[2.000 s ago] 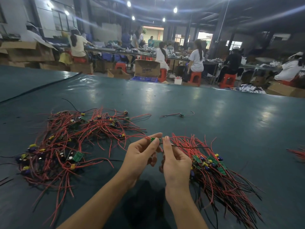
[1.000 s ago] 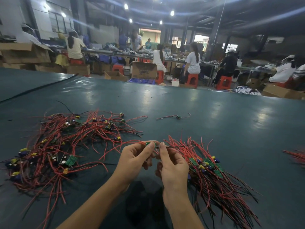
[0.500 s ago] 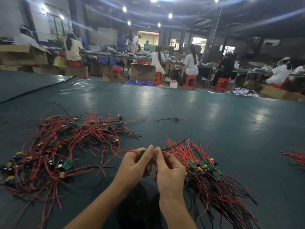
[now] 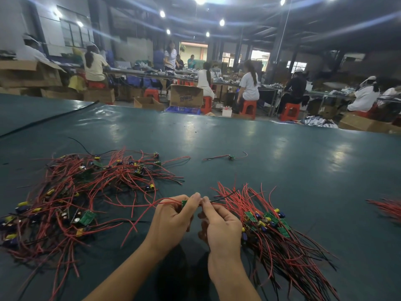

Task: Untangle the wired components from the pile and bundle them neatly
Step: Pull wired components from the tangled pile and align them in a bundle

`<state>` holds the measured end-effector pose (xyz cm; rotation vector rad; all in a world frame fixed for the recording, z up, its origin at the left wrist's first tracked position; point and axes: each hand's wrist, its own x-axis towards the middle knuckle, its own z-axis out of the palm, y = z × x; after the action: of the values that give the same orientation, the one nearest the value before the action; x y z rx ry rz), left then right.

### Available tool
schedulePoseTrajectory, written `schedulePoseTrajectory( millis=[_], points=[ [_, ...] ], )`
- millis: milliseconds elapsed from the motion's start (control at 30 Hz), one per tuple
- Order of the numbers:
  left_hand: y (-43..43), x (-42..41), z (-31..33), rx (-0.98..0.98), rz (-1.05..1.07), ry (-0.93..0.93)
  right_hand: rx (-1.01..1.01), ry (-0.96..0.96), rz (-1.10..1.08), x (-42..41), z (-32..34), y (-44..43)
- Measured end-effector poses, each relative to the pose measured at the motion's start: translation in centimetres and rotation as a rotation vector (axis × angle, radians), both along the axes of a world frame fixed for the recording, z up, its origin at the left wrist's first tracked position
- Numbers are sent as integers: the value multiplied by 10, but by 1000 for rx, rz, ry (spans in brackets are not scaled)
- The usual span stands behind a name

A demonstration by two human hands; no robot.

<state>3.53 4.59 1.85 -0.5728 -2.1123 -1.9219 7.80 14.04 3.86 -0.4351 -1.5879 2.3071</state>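
A tangled pile (image 4: 82, 198) of red and black wires with small green boards and yellow-blue capacitors lies on the left of the dark green table (image 4: 293, 170). To the right lies a straighter bundle (image 4: 280, 235) of the same parts. Between the two, my left hand (image 4: 171, 222) pinches one wired component by its small green board (image 4: 184, 203); red wires trail from it to the left. My right hand (image 4: 221, 227) pinches the same component's wires just right of the board, fingertips almost touching the left ones. A black wire sticks out to the right.
One loose wired component (image 4: 230, 157) lies alone farther back on the table. More red wires (image 4: 388, 208) show at the right edge. A black cable (image 4: 50, 119) crosses the far left. Beyond the table, people sit at benches among cardboard boxes and red stools.
Both hands have drawn a little nearer to me with the component pinched between them. The black wire has swung up to the right. The piles have not moved.
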Motion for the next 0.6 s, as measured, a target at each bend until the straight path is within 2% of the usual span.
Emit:
schedulePoseTrajectory(
  millis=[267,467,600],
  points=[
    [-7,-4,7,7,-47,-55,-186,-37,-180,-5,9,35],
    [-9,-5,13,34,-51,-75,6,101,-212,-2,10,34],
    [-12,-6,13,37,-56,-93,112,173,-319,-1,8,27]
  ],
)
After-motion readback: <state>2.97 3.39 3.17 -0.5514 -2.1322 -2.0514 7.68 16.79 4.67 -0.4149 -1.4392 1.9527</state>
